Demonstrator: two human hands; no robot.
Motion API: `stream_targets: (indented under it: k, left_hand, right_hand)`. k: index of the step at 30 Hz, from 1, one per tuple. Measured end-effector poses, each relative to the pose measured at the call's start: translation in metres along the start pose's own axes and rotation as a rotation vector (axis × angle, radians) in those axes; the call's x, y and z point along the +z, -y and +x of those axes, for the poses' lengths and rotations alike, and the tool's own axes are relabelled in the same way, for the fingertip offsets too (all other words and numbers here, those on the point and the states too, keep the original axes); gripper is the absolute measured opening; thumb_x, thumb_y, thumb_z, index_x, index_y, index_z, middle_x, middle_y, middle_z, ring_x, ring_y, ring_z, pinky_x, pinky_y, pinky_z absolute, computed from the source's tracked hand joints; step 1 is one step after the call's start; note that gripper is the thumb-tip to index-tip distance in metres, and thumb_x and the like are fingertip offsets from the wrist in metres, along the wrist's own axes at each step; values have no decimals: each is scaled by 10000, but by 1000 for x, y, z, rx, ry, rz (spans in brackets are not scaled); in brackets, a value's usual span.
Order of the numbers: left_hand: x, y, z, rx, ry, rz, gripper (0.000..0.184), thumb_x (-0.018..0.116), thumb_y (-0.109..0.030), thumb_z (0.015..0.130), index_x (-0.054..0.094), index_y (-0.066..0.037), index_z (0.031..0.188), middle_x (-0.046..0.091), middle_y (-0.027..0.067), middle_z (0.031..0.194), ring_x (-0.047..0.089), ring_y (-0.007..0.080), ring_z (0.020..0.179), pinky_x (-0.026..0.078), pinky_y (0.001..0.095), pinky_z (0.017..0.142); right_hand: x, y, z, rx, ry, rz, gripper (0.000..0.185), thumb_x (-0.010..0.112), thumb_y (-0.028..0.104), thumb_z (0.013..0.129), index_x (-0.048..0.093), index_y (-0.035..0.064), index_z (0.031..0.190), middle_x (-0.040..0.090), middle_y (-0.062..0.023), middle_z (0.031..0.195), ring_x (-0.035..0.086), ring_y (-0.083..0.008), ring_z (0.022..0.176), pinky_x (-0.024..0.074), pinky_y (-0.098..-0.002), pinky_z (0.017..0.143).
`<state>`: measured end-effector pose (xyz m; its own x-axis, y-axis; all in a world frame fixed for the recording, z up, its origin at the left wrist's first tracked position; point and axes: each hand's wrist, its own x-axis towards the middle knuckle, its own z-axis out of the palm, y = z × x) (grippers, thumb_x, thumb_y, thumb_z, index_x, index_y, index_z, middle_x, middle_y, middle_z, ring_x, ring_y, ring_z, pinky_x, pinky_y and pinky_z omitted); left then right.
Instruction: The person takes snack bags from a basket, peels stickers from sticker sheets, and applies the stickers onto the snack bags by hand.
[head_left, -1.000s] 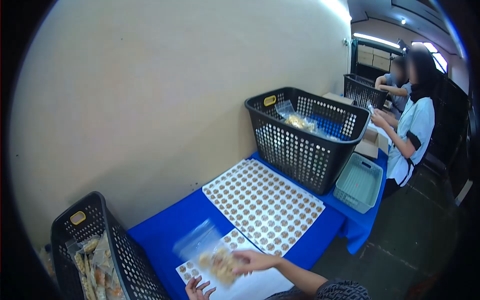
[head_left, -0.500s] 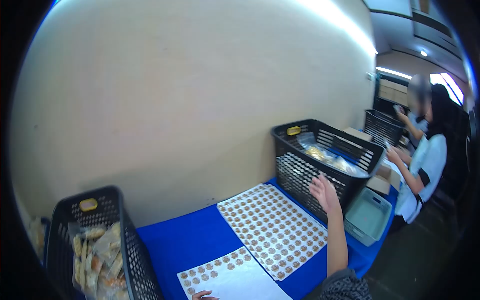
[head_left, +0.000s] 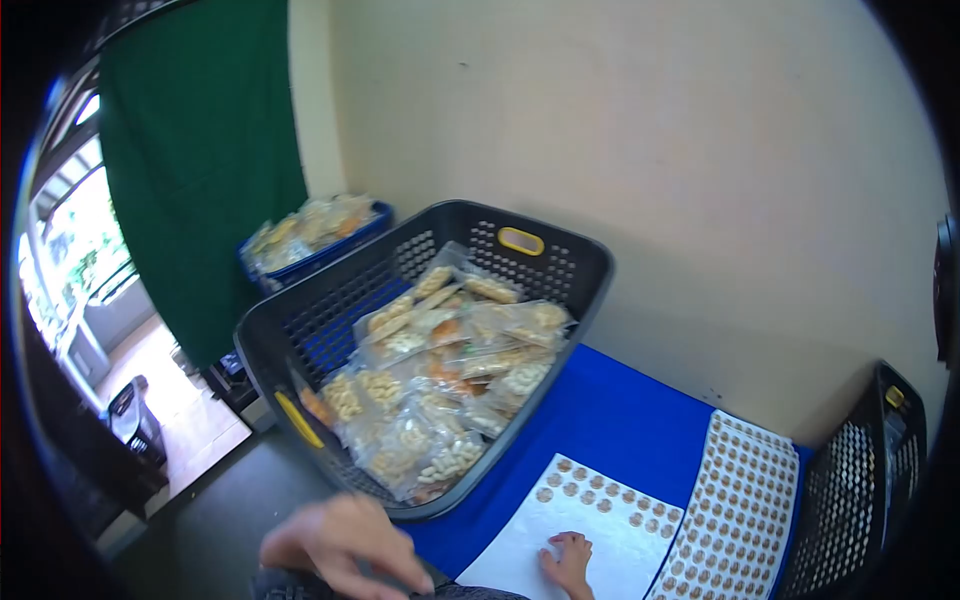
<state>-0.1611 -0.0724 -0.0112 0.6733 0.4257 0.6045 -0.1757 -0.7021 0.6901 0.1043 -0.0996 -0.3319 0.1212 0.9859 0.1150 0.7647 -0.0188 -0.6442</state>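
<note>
My left hand (head_left: 345, 545), a little blurred, is in front of the near edge of a large black plastic basket (head_left: 255, 350). Its fingers are apart and point down to the right, with nothing visible in them. Clear bags of pale snacks (head_left: 440, 350) fill much of this basket, some with orange pieces. On a white sheet of round stickers (head_left: 510, 540) rests my right hand (head_left: 570, 562), fingers loosely bent and apart. Rows of brown round stickers line the sheet's far edge; the part around my hand is bare backing.
Full sticker sheets (head_left: 735, 510) lie right of the partly used one on blue cloth (head_left: 615, 400). Another black basket (head_left: 850, 500) stands far right. A blue basket (head_left: 315, 262) of bagged snacks sits behind, beside a green curtain (head_left: 200, 170) and bright doorway.
The view has swung left, bringing the snack basket to the middle. My right hand has come back from the right-hand basket to the sticker sheet; my left hand has left the sheet.
</note>
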Motion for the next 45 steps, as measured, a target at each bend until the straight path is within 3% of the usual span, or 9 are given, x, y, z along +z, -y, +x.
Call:
stream_targets:
  k: [3,8,16,21,23,29,32,35,45]
  left_hand:
    - [-43,-2,28,-268,-28,448,175,628,-211,707,599,-90,830,499,4,467,456,72,369,322,205,363]
    - [-89,88,62,-567,277,958,332,582,-327,711,513,-38,857,493,82,489,518,225,465,403,322,466]
    - [-115,239,6,-1427,1093,1193,586,587,-540,618,597,-57,950,572,108,980,541,239,903,439,355,749]
    - [-107,262,-24,-1431,866,1295,617,581,-587,601,592,-90,967,548,58,1023,518,229,948,428,374,756]
    - [-103,267,-31,-985,576,1471,406,588,-439,666,609,-92,875,558,49,934,516,216,934,435,358,731]
    - [-109,300,-44,-368,697,1599,113,543,-123,665,612,-75,739,565,47,881,529,207,909,446,347,674]
    - [-130,301,-19,-568,730,1513,100,547,-111,654,610,-57,711,580,61,852,559,234,835,453,353,640]
    - [-135,240,54,-822,679,1515,112,530,-94,658,609,-52,725,582,89,834,572,250,763,458,351,611]
    - [-49,42,113,-133,-105,990,41,570,-56,697,565,-15,701,555,95,675,552,241,592,448,311,533]
  right_hand:
    - [10,11,-6,-162,-84,-69,264,573,205,670,523,56,882,487,-113,907,419,-282,871,309,-402,784]
    - [14,13,-10,-156,-141,8,236,526,196,692,497,33,859,474,-162,933,387,-330,916,259,-432,814]
    - [12,10,-11,-164,-130,-34,235,530,195,710,489,24,865,467,-165,941,396,-331,901,278,-434,800]
    - [10,13,-9,-137,-117,-14,237,530,197,709,487,17,857,467,-168,929,393,-331,906,267,-435,817]
    - [11,14,-8,-125,-118,-45,234,531,195,707,489,14,850,468,-166,917,392,-329,905,268,-433,814]
    - [13,12,-6,-168,-162,-40,223,543,188,695,492,20,831,475,-152,881,405,-318,871,286,-430,780]
    - [13,12,-7,-168,-198,-61,222,548,188,693,489,23,830,478,-147,872,410,-315,859,289,-431,776]
    - [15,7,-8,-189,-207,-61,217,541,184,700,488,21,834,475,-153,878,402,-322,868,286,-432,781]
    - [17,1,-7,-147,-177,37,203,543,179,688,496,46,833,460,-150,904,375,-343,897,266,-446,811]
